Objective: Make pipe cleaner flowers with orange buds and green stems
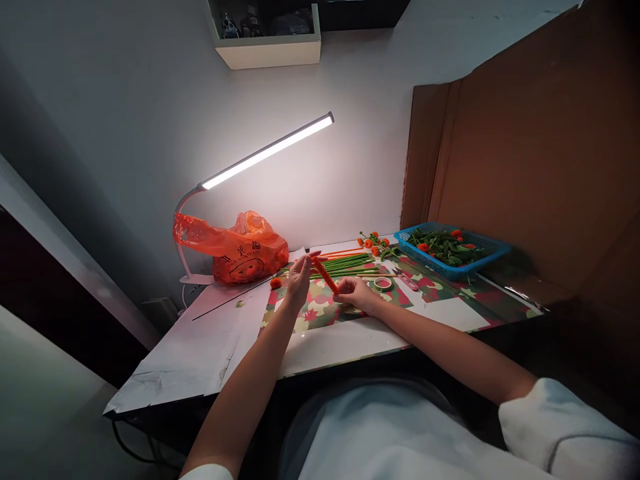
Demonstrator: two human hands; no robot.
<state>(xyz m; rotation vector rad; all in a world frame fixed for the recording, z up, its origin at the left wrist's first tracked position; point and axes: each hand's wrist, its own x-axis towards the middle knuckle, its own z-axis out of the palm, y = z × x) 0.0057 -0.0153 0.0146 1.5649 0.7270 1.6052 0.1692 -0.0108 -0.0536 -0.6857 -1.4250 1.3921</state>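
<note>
Between my hands, above the front of a patterned mat (320, 313), slants a fuzzy orange pipe cleaner piece (326, 275), thick and ridged as if coiled. My left hand (299, 279) pinches its upper end, with fingers pointing up and right. At the lower end, the fingertips of my right hand (357, 295) close on it. Behind it lie green stems (350, 265) in a bundle and thin orange pipe cleaners (343, 253). A small orange pompom (275, 283) rests left of my left hand. Right of the stems are a tape roll (383, 284) and a pink-handled cutting tool (407, 280).
A blue basket (463, 270) with leafy stems and orange flower heads stands at the right, before a cardboard panel (505, 167). Orange flowers (373, 243) lie at the back. An orange plastic bag (245, 253) sits back left beside a lit desk lamp (267, 152).
</note>
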